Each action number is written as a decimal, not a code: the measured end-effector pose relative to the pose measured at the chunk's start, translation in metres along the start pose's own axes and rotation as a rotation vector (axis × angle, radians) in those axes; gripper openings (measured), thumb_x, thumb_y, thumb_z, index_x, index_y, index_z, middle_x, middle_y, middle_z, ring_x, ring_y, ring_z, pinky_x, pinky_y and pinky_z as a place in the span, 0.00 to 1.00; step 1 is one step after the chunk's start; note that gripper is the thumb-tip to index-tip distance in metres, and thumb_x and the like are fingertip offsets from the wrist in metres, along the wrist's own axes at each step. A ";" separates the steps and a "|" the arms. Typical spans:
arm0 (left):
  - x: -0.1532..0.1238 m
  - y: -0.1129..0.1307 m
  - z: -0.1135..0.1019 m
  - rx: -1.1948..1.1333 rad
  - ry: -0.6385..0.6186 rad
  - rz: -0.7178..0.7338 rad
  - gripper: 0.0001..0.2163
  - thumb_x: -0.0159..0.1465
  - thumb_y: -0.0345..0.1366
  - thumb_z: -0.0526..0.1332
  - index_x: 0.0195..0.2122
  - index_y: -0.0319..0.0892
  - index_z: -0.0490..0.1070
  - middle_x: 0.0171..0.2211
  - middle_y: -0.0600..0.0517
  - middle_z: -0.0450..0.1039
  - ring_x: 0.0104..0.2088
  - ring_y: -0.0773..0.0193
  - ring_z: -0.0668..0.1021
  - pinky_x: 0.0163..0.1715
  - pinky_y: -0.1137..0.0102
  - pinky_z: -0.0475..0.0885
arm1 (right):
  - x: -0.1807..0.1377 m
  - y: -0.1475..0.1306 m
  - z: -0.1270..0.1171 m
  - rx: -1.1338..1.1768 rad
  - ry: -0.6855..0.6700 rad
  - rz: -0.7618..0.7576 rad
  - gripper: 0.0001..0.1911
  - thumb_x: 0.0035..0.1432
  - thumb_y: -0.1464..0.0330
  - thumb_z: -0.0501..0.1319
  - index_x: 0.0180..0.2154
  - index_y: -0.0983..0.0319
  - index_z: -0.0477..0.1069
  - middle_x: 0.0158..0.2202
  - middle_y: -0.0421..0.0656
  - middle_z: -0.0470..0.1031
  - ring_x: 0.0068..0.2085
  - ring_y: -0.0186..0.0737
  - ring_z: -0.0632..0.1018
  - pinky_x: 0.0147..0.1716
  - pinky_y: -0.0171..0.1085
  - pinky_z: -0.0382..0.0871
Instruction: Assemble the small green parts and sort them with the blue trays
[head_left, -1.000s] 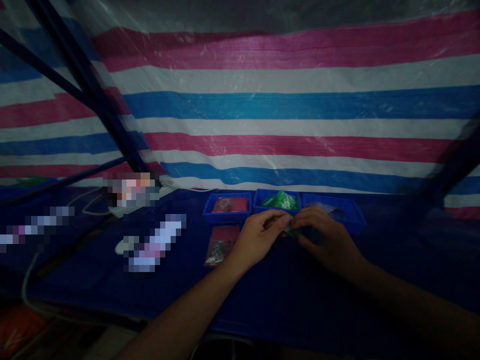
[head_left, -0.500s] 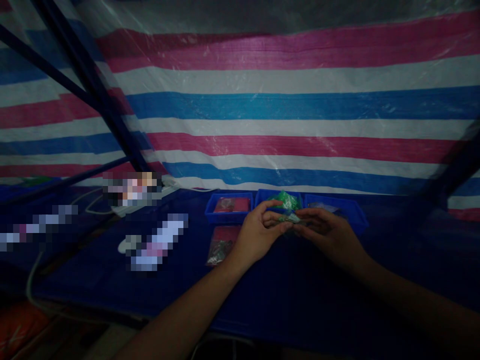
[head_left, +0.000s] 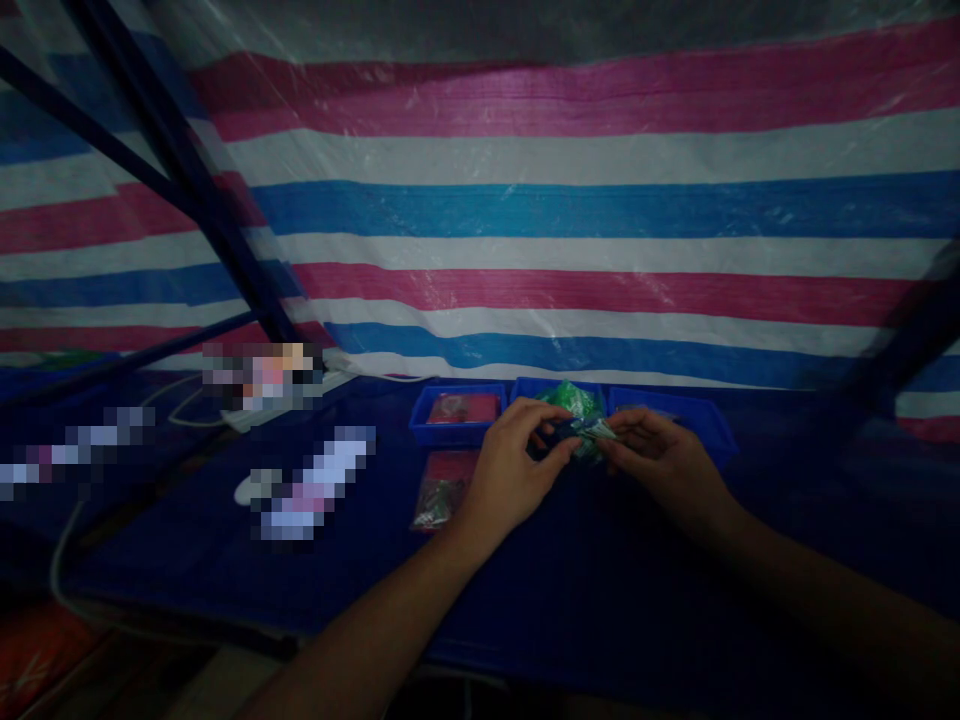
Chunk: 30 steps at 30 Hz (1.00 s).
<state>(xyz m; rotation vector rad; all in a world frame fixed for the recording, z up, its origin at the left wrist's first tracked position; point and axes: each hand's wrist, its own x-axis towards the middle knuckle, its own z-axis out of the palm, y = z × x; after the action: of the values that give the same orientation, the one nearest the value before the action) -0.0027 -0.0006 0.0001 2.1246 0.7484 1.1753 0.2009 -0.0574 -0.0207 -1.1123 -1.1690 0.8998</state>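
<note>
Between my two hands is a small clear plastic bag [head_left: 592, 432], crinkled and shiny, with pale streaks on it; its contents are too dark to make out. My left hand [head_left: 525, 455] pinches its left side between thumb and fingers. On the other side, my right hand [head_left: 671, 465] grips the right edge with thumb and fingertips. Just behind the hands, a blue tray [head_left: 523, 388] holds green plastic packaging [head_left: 577, 400]. Beside my left forearm lies a packet [head_left: 442, 495], reddish at the top and clear with greyish contents below.
Another blue tray [head_left: 457, 435] at the left holds a reddish packet [head_left: 465, 408]. A third blue tray [head_left: 709, 425] stands behind my right hand. On the dark blue table [head_left: 360, 590] are a white rounded object [head_left: 251, 487] and pixelated items. Striped sheeting [head_left: 570, 210] hangs behind.
My hands have shifted slightly apart, the right one a little to the right. More of the plastic bag shows between them. The trays and the packet on the table stay put.
</note>
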 end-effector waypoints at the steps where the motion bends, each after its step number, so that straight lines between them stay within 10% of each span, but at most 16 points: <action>1: -0.002 0.002 0.000 0.070 -0.025 0.068 0.11 0.68 0.36 0.67 0.51 0.45 0.78 0.48 0.47 0.78 0.47 0.59 0.80 0.48 0.62 0.76 | 0.000 0.000 0.000 -0.004 0.010 -0.008 0.17 0.52 0.60 0.77 0.39 0.59 0.76 0.34 0.41 0.81 0.31 0.36 0.80 0.33 0.36 0.76; 5: -0.008 0.010 0.002 0.130 -0.131 0.160 0.19 0.66 0.40 0.69 0.57 0.45 0.75 0.55 0.45 0.75 0.55 0.54 0.77 0.59 0.59 0.73 | -0.002 -0.001 -0.001 -0.011 -0.049 -0.004 0.17 0.54 0.59 0.76 0.42 0.59 0.76 0.40 0.43 0.82 0.40 0.41 0.82 0.40 0.38 0.77; 12: -0.005 0.007 0.001 0.033 -0.073 -0.035 0.11 0.68 0.35 0.65 0.51 0.45 0.78 0.47 0.47 0.81 0.46 0.56 0.81 0.48 0.62 0.76 | -0.008 -0.012 0.000 -0.031 -0.158 -0.026 0.16 0.65 0.55 0.66 0.47 0.59 0.78 0.46 0.47 0.83 0.39 0.43 0.84 0.44 0.45 0.79; 30: -0.001 -0.004 0.001 -0.219 0.007 -0.180 0.14 0.66 0.40 0.69 0.50 0.41 0.76 0.45 0.45 0.80 0.43 0.59 0.81 0.46 0.64 0.76 | -0.002 0.000 -0.003 -0.127 0.032 -0.058 0.20 0.54 0.55 0.75 0.41 0.59 0.76 0.38 0.44 0.82 0.33 0.40 0.81 0.33 0.40 0.79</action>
<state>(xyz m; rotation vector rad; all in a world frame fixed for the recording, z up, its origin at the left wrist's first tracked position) -0.0030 0.0007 -0.0035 1.8350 0.7606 1.1146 0.2031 -0.0594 -0.0212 -1.1840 -1.2397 0.7692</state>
